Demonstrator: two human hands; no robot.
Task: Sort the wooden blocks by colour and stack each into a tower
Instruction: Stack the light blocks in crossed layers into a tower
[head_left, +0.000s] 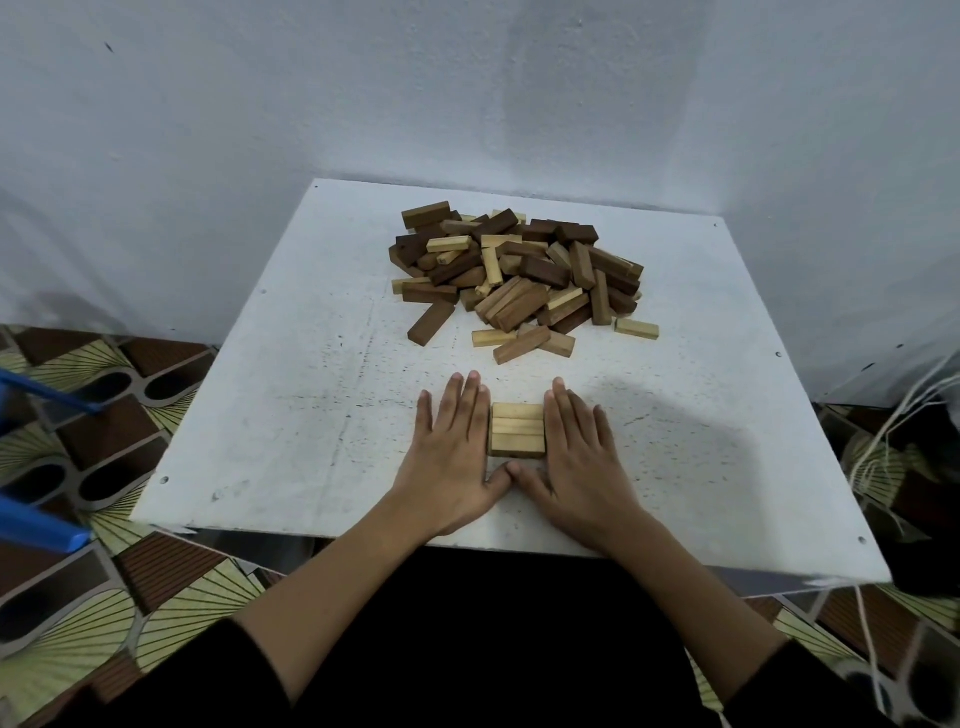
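— Pressing flat, our left hand (451, 457) and right hand (576, 457) flank the pale blocks (518, 429), fingers straight.
— And the mixed pile (511, 270)?
— We see it farther back on the table (291, 405).

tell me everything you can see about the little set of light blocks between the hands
The set of light blocks is pale, unpainted-looking wood: three flat bars lying side by side in a neat square, with a possible lower layer in shadow. It sits on the white table, with the left hand and right hand flat against its sides.
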